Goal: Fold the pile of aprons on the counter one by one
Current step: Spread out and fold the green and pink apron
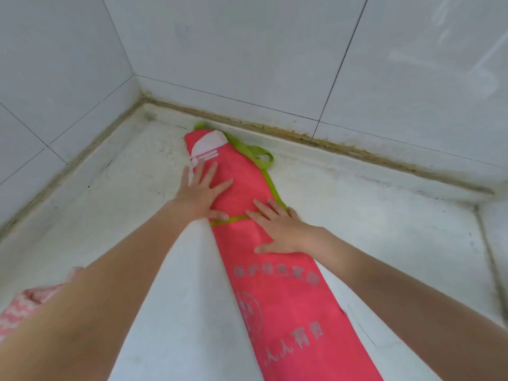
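Note:
A red apron with green trim lies folded into a long narrow strip on the white counter, running from the near edge toward the back wall. Its green strap loops out at the far end, beside a white printed patch. My left hand presses flat on the apron's left edge, fingers spread. My right hand lies flat on the apron a little nearer, fingers spread toward the green trim.
White tiled walls meet in a corner at the back left, with a grimy joint along the counter. A pink patterned cloth lies at the left edge, partly hidden by my left forearm. A seam crosses the counter at the right.

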Demonstrator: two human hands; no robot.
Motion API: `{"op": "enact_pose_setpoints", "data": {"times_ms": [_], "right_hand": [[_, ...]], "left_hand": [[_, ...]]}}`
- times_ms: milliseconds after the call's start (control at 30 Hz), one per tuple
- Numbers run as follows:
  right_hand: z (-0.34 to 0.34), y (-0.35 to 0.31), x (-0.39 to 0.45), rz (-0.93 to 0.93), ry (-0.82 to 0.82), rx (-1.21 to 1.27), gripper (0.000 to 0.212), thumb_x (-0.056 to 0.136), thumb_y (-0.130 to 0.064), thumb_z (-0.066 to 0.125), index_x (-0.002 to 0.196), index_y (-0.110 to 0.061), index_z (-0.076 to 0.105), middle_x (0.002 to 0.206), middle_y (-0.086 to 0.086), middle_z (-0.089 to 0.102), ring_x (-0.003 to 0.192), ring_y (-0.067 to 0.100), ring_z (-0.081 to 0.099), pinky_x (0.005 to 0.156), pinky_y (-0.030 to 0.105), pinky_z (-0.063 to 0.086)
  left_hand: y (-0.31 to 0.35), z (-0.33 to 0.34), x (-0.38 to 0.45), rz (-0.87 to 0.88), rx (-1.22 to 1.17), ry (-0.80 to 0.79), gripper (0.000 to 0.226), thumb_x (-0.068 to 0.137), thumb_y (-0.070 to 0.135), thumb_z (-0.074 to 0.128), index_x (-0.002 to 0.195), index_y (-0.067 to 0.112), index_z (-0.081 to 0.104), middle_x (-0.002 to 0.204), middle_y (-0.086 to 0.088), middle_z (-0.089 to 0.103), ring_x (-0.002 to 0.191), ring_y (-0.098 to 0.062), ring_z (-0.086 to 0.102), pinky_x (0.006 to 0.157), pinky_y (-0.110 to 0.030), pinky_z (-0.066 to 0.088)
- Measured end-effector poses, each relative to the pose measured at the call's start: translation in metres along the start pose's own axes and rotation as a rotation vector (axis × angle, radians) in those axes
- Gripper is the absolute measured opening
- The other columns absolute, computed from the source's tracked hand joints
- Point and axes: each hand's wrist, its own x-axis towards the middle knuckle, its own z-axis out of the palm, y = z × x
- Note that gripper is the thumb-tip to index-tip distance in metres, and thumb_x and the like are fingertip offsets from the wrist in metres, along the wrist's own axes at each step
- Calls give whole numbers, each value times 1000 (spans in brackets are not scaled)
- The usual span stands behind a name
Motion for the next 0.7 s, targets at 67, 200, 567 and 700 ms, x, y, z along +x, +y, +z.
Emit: {"op": "enact_pose_setpoints", "data": {"times_ms": [67,200,567,700], "right_hand": [[8,-3,10,47,71,7,85,89,-61,43,151,-30,-6,157,-3,-20,145,23,-16,115,54,-1],[4,-18,44,235,234,131,79,92,-62,34,151,-27,-7,156,3,-21,144,26,-17,114,53,-3],[11,-79,-62,255,433,89,39,94,-32,46,126,-8,47,134,12,34,123,33,34,97,43,38],[54,-90,-104,502,229,500,33,92,-28,52,111,-1,51,112,14,53,106,31,54,79,32,42]], "left_hand": [[-2,-2,-9,-105,-27,133,77,90,50,50,151,31,7,157,-14,-10,144,-33,-13,113,-56,-2],[34,20,-50,-19,-170,518,57,70,22,74,124,12,60,135,-23,49,122,-46,48,92,-65,39],[56,66,-165,114,-349,479,36,84,31,39,108,12,58,106,-15,60,81,-36,59,60,-42,56],[62,84,-202,47,-527,381,30,84,22,36,101,4,52,94,-23,55,74,-40,57,65,-46,55]]}}
